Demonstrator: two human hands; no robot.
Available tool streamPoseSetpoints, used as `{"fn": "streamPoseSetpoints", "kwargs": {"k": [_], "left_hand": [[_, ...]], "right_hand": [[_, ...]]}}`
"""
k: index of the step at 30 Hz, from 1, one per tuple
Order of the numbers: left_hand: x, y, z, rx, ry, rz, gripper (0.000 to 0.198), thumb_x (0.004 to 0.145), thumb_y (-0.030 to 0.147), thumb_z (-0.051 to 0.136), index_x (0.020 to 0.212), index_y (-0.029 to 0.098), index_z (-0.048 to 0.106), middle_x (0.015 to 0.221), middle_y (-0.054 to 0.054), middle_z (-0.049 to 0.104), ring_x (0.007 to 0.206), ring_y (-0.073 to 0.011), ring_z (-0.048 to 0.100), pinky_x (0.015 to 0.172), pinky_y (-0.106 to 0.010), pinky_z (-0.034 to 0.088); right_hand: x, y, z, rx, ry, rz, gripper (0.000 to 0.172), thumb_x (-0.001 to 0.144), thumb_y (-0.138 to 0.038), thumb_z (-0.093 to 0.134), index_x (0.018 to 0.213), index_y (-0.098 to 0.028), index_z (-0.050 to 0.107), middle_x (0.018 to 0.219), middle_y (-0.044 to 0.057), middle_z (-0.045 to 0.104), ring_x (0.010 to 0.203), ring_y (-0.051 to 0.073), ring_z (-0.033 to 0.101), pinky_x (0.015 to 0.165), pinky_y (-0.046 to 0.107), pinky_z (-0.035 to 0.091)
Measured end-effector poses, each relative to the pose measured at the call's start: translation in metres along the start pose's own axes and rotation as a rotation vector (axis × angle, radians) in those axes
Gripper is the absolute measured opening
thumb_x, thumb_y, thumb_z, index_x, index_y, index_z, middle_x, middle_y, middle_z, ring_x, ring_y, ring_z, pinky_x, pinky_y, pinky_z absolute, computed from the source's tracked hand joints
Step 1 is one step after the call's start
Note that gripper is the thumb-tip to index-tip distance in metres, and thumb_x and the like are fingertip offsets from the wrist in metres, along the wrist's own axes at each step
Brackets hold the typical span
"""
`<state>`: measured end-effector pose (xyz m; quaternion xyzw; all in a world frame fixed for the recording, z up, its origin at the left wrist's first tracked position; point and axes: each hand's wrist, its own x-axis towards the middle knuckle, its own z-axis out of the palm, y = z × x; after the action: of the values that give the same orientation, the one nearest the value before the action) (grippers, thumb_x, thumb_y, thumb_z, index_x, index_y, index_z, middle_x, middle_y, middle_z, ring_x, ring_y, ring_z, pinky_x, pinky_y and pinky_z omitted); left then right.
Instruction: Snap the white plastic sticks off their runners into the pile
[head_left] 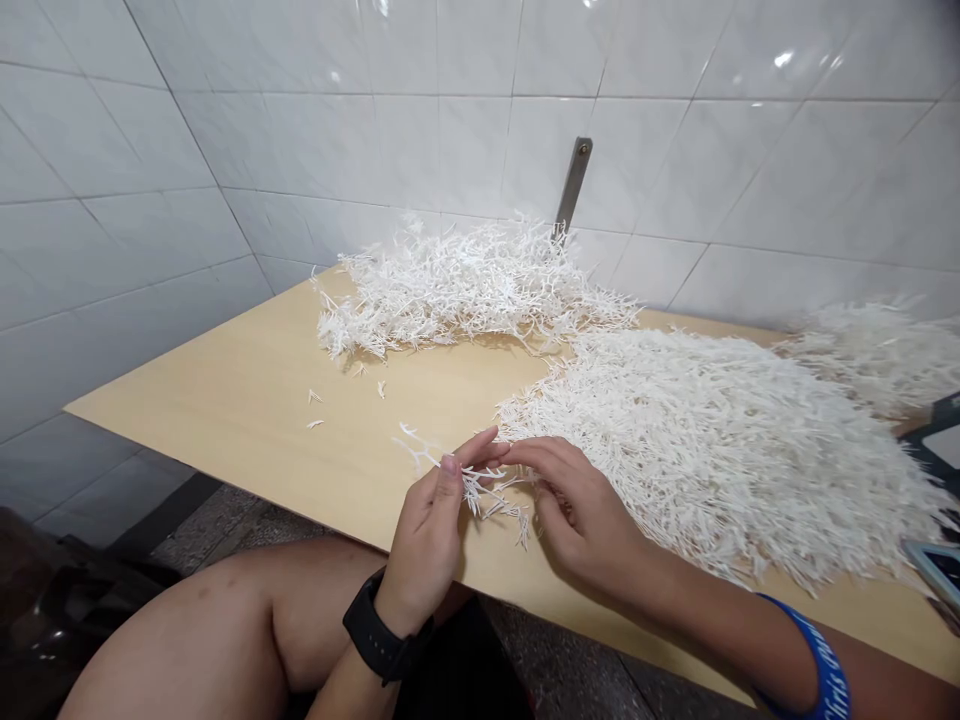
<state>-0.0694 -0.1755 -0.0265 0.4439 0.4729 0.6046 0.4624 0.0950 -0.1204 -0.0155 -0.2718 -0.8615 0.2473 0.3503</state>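
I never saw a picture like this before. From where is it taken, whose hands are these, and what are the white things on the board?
There is no machine here, only a person working with bare hands. This one picture comes from a camera worn on the person's head, looking forward and down, so you see what they see. Their left hand, with a black watch, and their right hand, with a blue wristband, hold a small white branched sprig above a pale wooden board. A loose pile of similar white sprigs lies near the white tiled wall. A much larger, denser white mass lies beside the right hand.
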Motion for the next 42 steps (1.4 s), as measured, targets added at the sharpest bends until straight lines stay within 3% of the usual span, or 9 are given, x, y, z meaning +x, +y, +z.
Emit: {"fn": "streamPoseSetpoints", "kwargs": {"k": [3,7,12,15,20,28,32,36,42], "left_hand": [[-0.003,0.001,0.000,0.069,-0.095,0.060,0.047,0.097,0.046,0.031,0.131,0.024,0.055,0.131,-0.007,0.059,0.123,-0.0226,0.051,0.108,-0.039,0.035],[-0.007,0.000,0.003,0.131,-0.222,0.151,0.045,0.097,0.043,0.032,0.134,0.027,0.051,0.142,-0.005,0.049,0.132,-0.0235,0.041,0.113,-0.039,0.028],[-0.006,0.004,0.002,0.087,-0.303,0.070,0.040,0.096,0.038,0.041,0.130,0.025,0.056,0.135,-0.006,0.056,0.125,-0.0238,0.049,0.108,-0.038,0.035],[-0.002,0.008,-0.004,0.020,-0.349,0.028,0.037,0.095,0.037,0.042,0.121,0.021,0.064,0.129,-0.006,0.061,0.124,-0.0241,0.050,0.108,-0.037,0.036],[0.000,0.009,-0.005,0.044,-0.309,0.035,0.035,0.095,0.033,0.044,0.118,0.020,0.065,0.128,-0.006,0.061,0.124,-0.0230,0.050,0.109,-0.036,0.035],[-0.001,0.005,0.004,0.138,-0.199,0.101,0.031,0.092,0.030,0.050,0.117,0.020,0.066,0.127,-0.006,0.062,0.120,-0.0233,0.054,0.107,-0.037,0.040],[-0.001,0.005,0.004,0.135,-0.181,0.108,0.030,0.093,0.029,0.049,0.115,0.021,0.067,0.128,-0.006,0.061,0.121,-0.0224,0.053,0.107,-0.035,0.040],[-0.002,0.006,0.005,0.274,-0.214,0.168,0.038,0.091,0.029,0.053,0.128,0.025,0.058,0.135,-0.004,0.055,0.127,-0.0220,0.047,0.111,-0.036,0.034],[-0.005,0.003,0.005,0.340,-0.236,0.230,0.036,0.096,0.028,0.042,0.128,0.028,0.058,0.136,-0.002,0.055,0.128,-0.0203,0.046,0.111,-0.036,0.033]], "right_hand": [[-0.001,-0.006,-0.001,0.031,-0.006,-0.021,0.026,0.087,-0.016,0.051,0.112,-0.022,0.058,0.107,0.007,0.066,0.104,0.022,0.057,0.091,0.041,0.043],[0.001,-0.012,0.001,0.187,-0.106,-0.035,0.022,0.087,-0.034,0.059,0.103,-0.020,0.062,0.102,0.007,0.069,0.094,0.020,0.061,0.084,0.036,0.047],[0.005,-0.018,0.003,0.276,-0.216,0.008,0.022,0.092,-0.026,0.049,0.076,-0.018,0.062,0.075,0.002,0.066,0.072,0.014,0.060,0.070,0.027,0.047],[0.005,-0.019,0.001,0.257,-0.217,0.040,0.018,0.089,-0.021,0.047,0.081,-0.017,0.062,0.075,0.002,0.065,0.070,0.014,0.059,0.067,0.027,0.046],[0.004,-0.017,-0.001,0.277,-0.152,0.127,0.016,0.086,-0.022,0.049,0.081,-0.017,0.063,0.075,0.003,0.065,0.073,0.016,0.060,0.068,0.028,0.048],[0.005,-0.013,0.002,0.534,-0.104,0.324,0.015,0.089,-0.029,0.054,0.090,-0.018,0.064,0.079,0.003,0.067,0.073,0.014,0.061,0.066,0.026,0.051],[0.005,-0.012,0.004,0.563,-0.090,0.319,0.014,0.089,-0.021,0.052,0.099,-0.019,0.061,0.090,0.004,0.066,0.082,0.015,0.061,0.077,0.031,0.051],[0.003,-0.012,0.003,0.461,-0.120,0.284,0.013,0.088,-0.018,0.049,0.092,-0.017,0.061,0.079,0.003,0.062,0.074,0.015,0.058,0.070,0.030,0.049],[0.004,-0.017,-0.002,0.509,-0.127,0.236,0.021,0.091,-0.032,0.051,0.088,-0.017,0.065,0.079,0.003,0.065,0.076,0.015,0.059,0.071,0.029,0.049]]}}
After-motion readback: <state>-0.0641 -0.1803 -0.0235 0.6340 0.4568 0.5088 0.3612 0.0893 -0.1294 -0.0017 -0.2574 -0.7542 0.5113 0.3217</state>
